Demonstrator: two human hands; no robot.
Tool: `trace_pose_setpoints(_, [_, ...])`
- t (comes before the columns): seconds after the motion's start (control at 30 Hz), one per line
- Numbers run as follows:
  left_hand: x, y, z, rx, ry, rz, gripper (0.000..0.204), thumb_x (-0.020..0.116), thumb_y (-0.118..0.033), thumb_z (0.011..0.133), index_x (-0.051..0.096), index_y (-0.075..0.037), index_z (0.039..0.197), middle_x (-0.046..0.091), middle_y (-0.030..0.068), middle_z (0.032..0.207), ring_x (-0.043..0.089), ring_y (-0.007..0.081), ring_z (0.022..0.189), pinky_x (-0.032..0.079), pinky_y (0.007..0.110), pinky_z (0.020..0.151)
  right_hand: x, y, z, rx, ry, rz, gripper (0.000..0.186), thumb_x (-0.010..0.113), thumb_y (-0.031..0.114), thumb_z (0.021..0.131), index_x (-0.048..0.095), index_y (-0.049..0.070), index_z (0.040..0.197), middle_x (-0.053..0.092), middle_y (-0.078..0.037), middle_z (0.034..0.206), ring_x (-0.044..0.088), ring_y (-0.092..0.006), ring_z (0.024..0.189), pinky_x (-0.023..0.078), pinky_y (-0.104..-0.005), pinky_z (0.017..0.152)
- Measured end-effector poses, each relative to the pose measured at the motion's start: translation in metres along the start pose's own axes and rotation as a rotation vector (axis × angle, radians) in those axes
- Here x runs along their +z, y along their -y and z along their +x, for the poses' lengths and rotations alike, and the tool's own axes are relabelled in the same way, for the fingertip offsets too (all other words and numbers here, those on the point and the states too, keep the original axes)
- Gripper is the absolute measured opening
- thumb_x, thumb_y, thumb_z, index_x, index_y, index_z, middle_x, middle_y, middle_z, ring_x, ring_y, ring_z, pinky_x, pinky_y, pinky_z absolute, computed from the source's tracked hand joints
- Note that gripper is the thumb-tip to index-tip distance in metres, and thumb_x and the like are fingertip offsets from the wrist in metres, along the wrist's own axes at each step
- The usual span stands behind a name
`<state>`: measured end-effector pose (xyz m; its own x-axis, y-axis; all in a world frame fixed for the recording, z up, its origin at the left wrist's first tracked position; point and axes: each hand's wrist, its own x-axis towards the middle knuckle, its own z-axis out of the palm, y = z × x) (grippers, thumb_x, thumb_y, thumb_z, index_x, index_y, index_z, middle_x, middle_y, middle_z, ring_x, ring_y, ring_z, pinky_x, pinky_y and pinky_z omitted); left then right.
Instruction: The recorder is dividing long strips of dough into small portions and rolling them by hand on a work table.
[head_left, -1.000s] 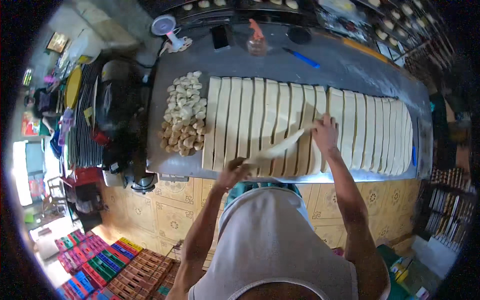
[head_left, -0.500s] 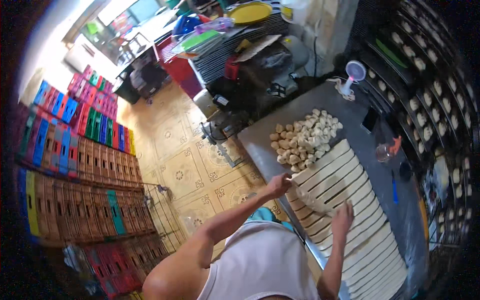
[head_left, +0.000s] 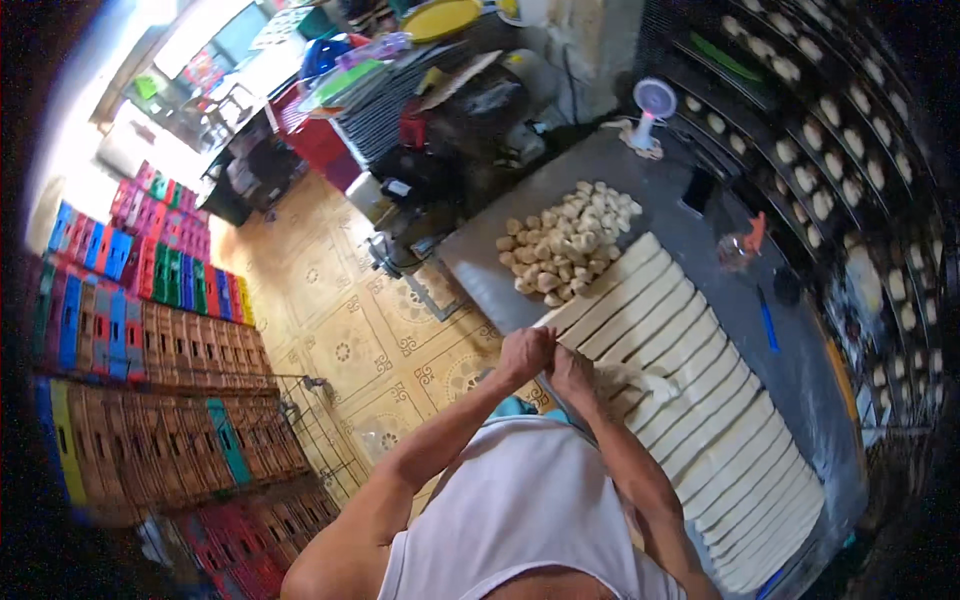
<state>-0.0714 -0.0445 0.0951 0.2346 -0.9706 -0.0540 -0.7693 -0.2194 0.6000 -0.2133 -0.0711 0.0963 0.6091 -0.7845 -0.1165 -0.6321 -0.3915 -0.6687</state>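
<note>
A broad sheet of pale dough cut into long parallel strips [head_left: 735,430] lies on the grey work table [head_left: 680,150]. My left hand [head_left: 526,353] is closed at the table's near left edge, around the end of a dough strip mostly hidden by the fingers. Pressed close beside it, my right hand [head_left: 573,374] is closed on the same strip. The rest of that loose dough strip [head_left: 640,383] trails rightward across the cut strips, twisted and bunched. Just beyond my hands sits a heap of small dough pieces [head_left: 570,245].
At the table's far end stand a small white fan [head_left: 655,98] and a dark phone [head_left: 697,190]. A jar with an orange top [head_left: 740,245] and a blue-handled tool [head_left: 768,322] lie along the right. Racks of dough trays [head_left: 830,160] rise there; stacked crates [head_left: 190,340] line the left.
My right hand has moved left from the middle of the strips to meet my left hand. The loose dough strip has shifted with it. The view has turned slightly right.
</note>
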Motion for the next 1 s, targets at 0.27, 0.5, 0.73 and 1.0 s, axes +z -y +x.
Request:
trace_pose_setpoints(0.27, [0.0, 0.006, 0.081, 0.299, -0.244, -0.083, 0.051, 0.065, -0.026, 0.093, 0.044, -0.006, 0.135, 0.065, 0.0278, 0.106, 0.064, 0.0443, 0.1, 0.052, 0.05, 0.082, -0.029, 0.007, 0.004, -0.213, -0.215, 0.014, 0.013, 0.058, 0.016, 0.091, 0.061, 0.004, 0.096, 0.064, -0.022, 0.078, 0.065, -0.0435, 0.075, 0.051, -0.0514, 0.061])
trace_pose_setpoints(0.5, [0.033, 0.033, 0.024, 0.173, 0.464, -0.308, 0.037, 0.061, -0.028, 0.093, 0.061, 0.003, 0.114, 0.068, 0.027, 0.1, 0.068, 0.042, 0.091, 0.055, 0.048, 0.078, -0.004, -0.029, 0.01, -0.214, -0.212, 0.131, 0.039, 0.067, 0.014, 0.082, 0.055, 0.002, 0.117, 0.062, -0.025, 0.112, 0.062, -0.0444, 0.1, 0.052, -0.0492, 0.081])
trace_pose_setpoints(0.73, [0.008, -0.033, 0.001, 0.074, 0.021, 0.007, 0.033, 0.053, -0.033, 0.095, 0.067, -0.008, 0.081, 0.067, 0.0212, 0.078, 0.068, 0.0414, 0.077, 0.054, 0.052, 0.063, -0.001, -0.023, -0.011, 0.036, -0.171, 0.063, 0.032, 0.067, 0.017, 0.081, 0.06, 0.005, 0.109, 0.066, -0.025, 0.101, 0.064, -0.044, 0.094, 0.051, -0.0536, 0.081])
trace_pose_setpoints(1.0, [0.022, -0.017, 0.047, -0.063, 0.147, 0.118, 0.035, 0.053, -0.037, 0.096, 0.068, -0.007, 0.087, 0.069, 0.0225, 0.086, 0.067, 0.0423, 0.076, 0.053, 0.053, 0.066, -0.038, 0.013, -0.004, 0.267, 0.042, 0.08, 0.015, 0.061, 0.018, 0.085, 0.065, 0.005, 0.093, 0.068, -0.024, 0.083, 0.065, -0.0469, 0.083, 0.05, -0.0558, 0.076])
